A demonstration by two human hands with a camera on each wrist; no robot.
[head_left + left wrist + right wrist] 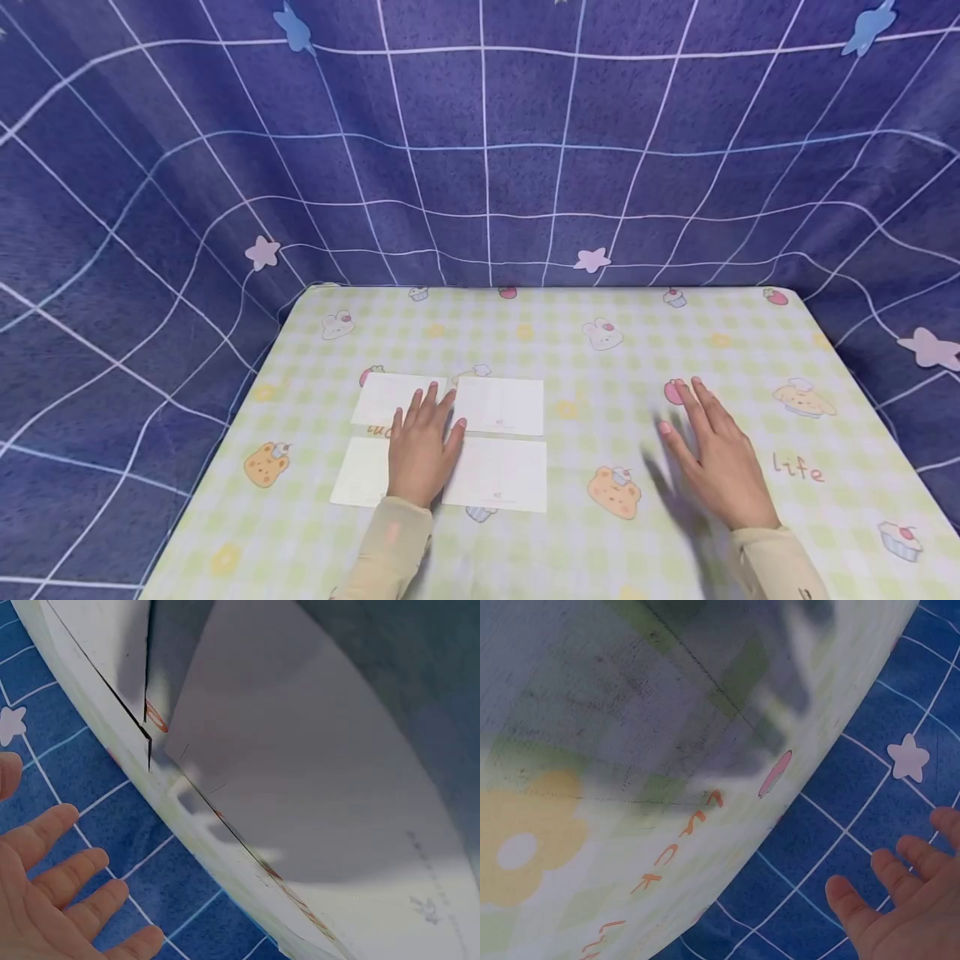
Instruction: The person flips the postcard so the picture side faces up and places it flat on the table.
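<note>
Four white rectangular sheets would be several: white paper cards lie in two rows at the left of the table, among them a back-left card (386, 392), a back-right card (510, 404) and a front-right card (502, 475). Over the left-hand cards is my left hand (423, 450), palm down with its fingers extended; it partly hides them. The left wrist view shows its spread fingers (82, 862) with nothing in them, and a shaded card (300, 765) below. At the right, my right hand (720, 467) hovers above the tablecloth, its fingers (907, 877) loosely extended and holding nothing.
A green-and-white checked tablecloth (570, 558) with printed bears, rabbits, cupcakes and strawberries covers the table. Beyond its back edge and along the sides hangs a dark blue curtain (525, 183) with a line grid and stars.
</note>
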